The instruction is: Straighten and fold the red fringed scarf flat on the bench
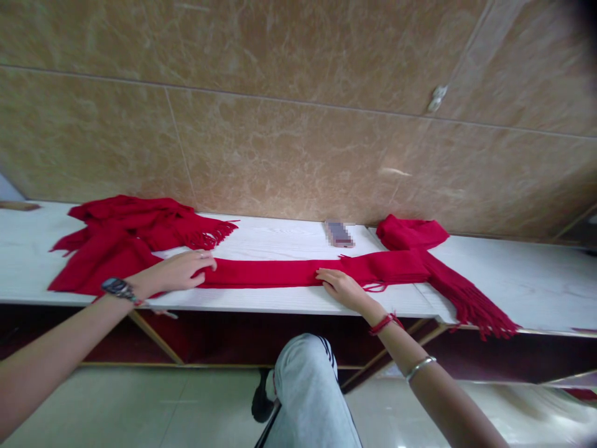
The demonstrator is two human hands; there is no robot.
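A red scarf (pixel 265 274) lies folded into a long narrow strip along the front of the white surface. At its left part, my left hand (pixel 189 270) is closed on the cloth, fingers on top and thumb near the front edge. My right hand (pixel 342 289) rests on the strip farther right with its fingers stretched out over the fabric. Left of my left hand lies a loose, rumpled heap of red fringed cloth (pixel 125 224). Beyond my right hand, more red cloth (pixel 410 233) is bunched up, and a fringed end (pixel 476 302) hangs slightly over the front edge.
A phone (pixel 340 234) lies on the white countertop (pixel 275 233) near the tiled wall (pixel 280 155). Open dark red compartments (pixel 224 339) sit below the countertop. My knee (pixel 305 367) is in front of them.
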